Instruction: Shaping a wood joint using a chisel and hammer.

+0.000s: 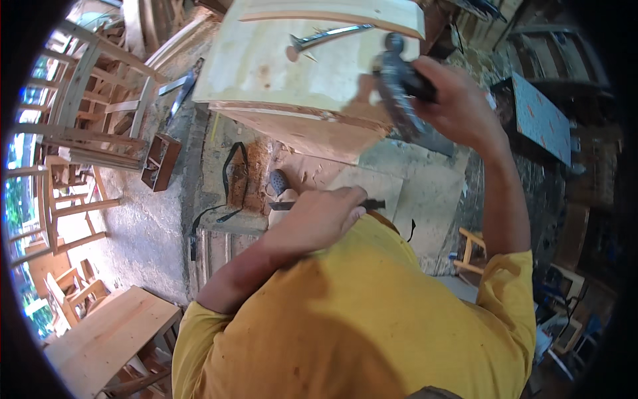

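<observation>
My right hand [458, 100] is raised over the near right corner of a pale wooden box-like piece [246, 60]. It is closed on a claw hammer [394, 80] with a dark grip; the head is blurred by motion. My left hand [316, 216] is held low against my yellow shirt, fingers together over a dark flat bar [376, 205] whose ends show on both sides. The hand hides the bar's middle. A shiny metal tool [332, 36] with a brownish round end lies on top of the wooden piece, beside a few small splinters or nails.
At left, a small wooden box [161, 161] and a handsaw [183, 96] lie on the concrete ledge [156, 213]. Wooden frames [86, 86] and a plank top [109, 332] stand farther left. A black strap [229, 176] lies near my foot. At right is a speckled panel [541, 120].
</observation>
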`<action>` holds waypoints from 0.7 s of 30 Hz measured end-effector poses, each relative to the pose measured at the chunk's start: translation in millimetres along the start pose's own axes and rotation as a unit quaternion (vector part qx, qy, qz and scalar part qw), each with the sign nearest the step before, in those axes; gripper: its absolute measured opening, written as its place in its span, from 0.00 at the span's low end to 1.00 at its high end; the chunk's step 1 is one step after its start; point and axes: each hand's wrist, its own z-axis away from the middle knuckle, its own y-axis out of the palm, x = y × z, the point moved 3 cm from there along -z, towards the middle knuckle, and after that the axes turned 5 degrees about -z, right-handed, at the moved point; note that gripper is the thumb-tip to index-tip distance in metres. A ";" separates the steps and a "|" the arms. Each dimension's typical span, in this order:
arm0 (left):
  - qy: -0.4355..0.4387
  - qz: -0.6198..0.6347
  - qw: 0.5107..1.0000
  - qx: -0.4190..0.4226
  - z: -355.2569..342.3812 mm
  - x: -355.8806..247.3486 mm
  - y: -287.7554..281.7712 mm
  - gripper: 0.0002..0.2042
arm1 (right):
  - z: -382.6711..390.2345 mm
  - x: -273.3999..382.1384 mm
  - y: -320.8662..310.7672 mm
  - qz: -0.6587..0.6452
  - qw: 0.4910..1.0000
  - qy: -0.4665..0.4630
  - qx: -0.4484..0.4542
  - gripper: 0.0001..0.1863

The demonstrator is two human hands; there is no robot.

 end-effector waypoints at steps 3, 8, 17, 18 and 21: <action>0.037 -0.004 0.999 -0.038 15.4 1.1 -7.6 0.10 | -59.4 10.2 33.7 0.059 0.991 -0.028 0.113 0.15; 0.118 -0.045 0.991 -0.032 41.0 16.1 -22.0 0.10 | -98.3 36.9 69.3 0.107 0.973 -0.091 0.183 0.16; 0.138 0.001 0.985 -0.104 74.2 54.6 -68.1 0.08 | -191.2 21.3 58.3 0.071 0.992 -0.056 0.090 0.16; 0.138 0.001 0.985 -0.102 75.2 57.7 -72.4 0.08 | -201.9 12.8 63.1 0.121 0.987 -0.023 0.098 0.15; 0.184 -0.047 0.978 -0.080 71.9 59.0 -79.0 0.11 | -226.7 0.6 75.5 0.167 0.981 -0.037 0.091 0.13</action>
